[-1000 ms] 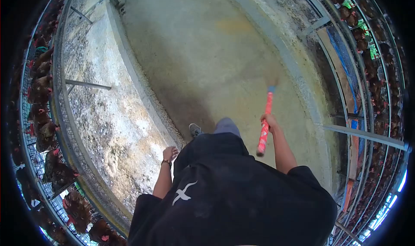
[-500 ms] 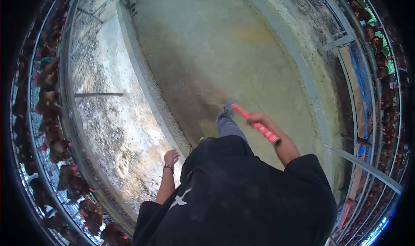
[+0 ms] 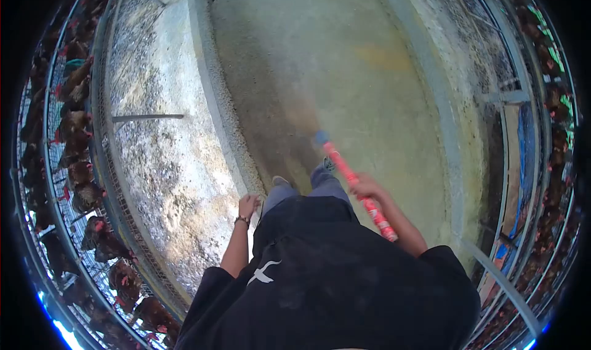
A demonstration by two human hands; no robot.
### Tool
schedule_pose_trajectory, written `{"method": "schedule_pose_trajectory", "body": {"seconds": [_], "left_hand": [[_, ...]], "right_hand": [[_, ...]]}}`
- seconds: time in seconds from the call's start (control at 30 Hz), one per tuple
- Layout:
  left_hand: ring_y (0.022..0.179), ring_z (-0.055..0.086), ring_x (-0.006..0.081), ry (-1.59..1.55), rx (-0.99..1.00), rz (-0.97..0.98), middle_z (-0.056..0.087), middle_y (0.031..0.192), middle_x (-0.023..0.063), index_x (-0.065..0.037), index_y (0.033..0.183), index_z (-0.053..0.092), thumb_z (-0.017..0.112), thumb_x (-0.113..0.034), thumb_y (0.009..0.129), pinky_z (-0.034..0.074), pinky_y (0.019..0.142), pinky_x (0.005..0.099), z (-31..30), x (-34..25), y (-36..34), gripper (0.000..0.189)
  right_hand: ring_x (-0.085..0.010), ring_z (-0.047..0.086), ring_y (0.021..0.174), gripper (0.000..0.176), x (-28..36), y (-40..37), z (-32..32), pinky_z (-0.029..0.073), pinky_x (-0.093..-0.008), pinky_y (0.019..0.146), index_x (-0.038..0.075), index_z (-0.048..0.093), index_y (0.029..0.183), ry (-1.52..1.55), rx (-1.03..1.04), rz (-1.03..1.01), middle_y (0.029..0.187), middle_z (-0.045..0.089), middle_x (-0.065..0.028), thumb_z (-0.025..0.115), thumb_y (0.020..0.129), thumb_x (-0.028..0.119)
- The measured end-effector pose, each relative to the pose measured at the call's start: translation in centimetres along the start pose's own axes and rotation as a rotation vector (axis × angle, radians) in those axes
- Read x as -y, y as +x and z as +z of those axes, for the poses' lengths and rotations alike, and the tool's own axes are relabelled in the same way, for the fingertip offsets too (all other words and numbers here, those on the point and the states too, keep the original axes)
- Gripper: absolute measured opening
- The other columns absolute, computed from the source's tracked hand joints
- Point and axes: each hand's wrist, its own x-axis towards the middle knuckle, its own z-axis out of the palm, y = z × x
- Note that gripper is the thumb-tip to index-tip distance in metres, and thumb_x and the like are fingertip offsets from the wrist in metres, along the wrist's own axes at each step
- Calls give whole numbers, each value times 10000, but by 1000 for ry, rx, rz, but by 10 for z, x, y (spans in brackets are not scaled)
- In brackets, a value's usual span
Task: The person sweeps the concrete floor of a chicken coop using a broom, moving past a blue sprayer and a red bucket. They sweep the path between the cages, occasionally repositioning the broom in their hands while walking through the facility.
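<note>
A low curb [image 3: 206, 61] borders the concrete floor [image 3: 345, 73] along its left edge; a second curb [image 3: 446, 122] borders the right. Pale, littered ground [image 3: 172, 85] adjoins the left curb. Wire cages [image 3: 49, 156] containing brown hens [image 3: 74, 128] stand beyond both edges.

- Poultry house.
- Brown, red-combed hens [image 3: 75, 138] crowded wire cages [image 3: 48, 128] left of the concrete walkway [image 3: 345, 61].
- More caged birds [image 3: 546, 58] lined its far right.
- Pale, mottled litter [image 3: 178, 165] lay just left of it.
</note>
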Motion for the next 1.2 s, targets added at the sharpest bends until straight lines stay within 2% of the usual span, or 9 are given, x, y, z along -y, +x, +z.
{"method": "schedule_pose_trajectory", "body": {"seconds": [0.17, 0.3, 0.53, 0.7, 0.97, 1.03, 1.1, 1.17, 1.2], "left_hand": [[682, 584, 123, -84, 25, 246, 606, 763, 60, -16, 921, 563, 531, -192, 833, 461, 613, 233, -3, -100, 5, 200], [695, 576, 120, -178, 33, 330, 605, 771, 53, -18, 923, 569, 534, -183, 832, 442, 624, 223, -33, -118, -18, 191], [631, 595, 170, -467, -41, 45, 607, 772, 95, -33, 892, 574, 513, -161, 805, 450, 505, 285, -143, 106, 30, 166], [608, 587, 183, -1014, -701, -352, 600, 760, 76, -55, 835, 552, 547, -194, 716, 447, 504, 278, -159, 150, -33, 182], [549, 546, 154, -1512, -792, -247, 552, 606, 41, -108, 667, 519, 530, -163, 718, 393, 449, 270, 19, 133, -26, 76], [557, 540, 168, -882, -881, -234, 536, 577, 42, -82, 609, 526, 551, -177, 700, 398, 472, 303, 78, 88, -18, 134], [600, 558, 187, -2212, -184, 599, 580, 616, 59, -31, 637, 577, 542, -197, 700, 433, 544, 332, 152, 92, 24, 181], [652, 578, 184, -979, -1062, -156, 614, 681, 81, 5, 757, 608, 516, -219, 724, 455, 601, 327, 175, -5, -27, 245], [653, 582, 182, -988, -1149, -206, 615, 685, 88, 11, 767, 608, 510, -222, 729, 458, 606, 317, 193, -6, -30, 255]], "right_hand": [[-166, 585, 604, 401, 41, 103, 73, 486, -327, 550, 36, 591, 952, -642, 221, -212, 734, 606, -59, 667, 583, 175], [-150, 561, 486, 317, 40, 173, -34, 482, -295, 454, -13, 594, 893, -354, -54, -38, 651, 587, -86, 668, 595, 66], [-179, 535, 527, 189, 148, 160, -102, 420, -327, 463, -21, 530, 745, -440, -791, -210, 618, 533, -69, 582, 595, 81], [-177, 546, 519, 200, 239, 159, -94, 419, -328, 465, -9, 576, 696, -602, -426, -74, 585, 550, -93, 623, 612, 166], [-132, 496, 421, 188, 372, 183, 81, 407, -250, 401, -5, 525, 794, -879, 548, -42, 559, 520, -51, 618, 669, 100], [-125, 493, 418, 202, 391, 191, 112, 406, -246, 392, 8, 504, 811, -856, 635, 150, 553, 516, -52, 608, 678, 118], [-123, 494, 416, 207, 399, 200, 143, 407, -243, 386, 25, 486, 840, -934, 714, 265, 554, 511, -51, 589, 692, 127], [-126, 500, 416, 208, 401, 214, 153, 410, -239, 382, 49, 471, 882, -1129, 773, 310, 562, 506, -47, 561, 712, 127], [-131, 506, 419, 205, 400, 218, 159, 414, -240, 383, 42, 475, 879, -1295, 820, 261, 566, 511, -53, 557, 712, 129]]}}
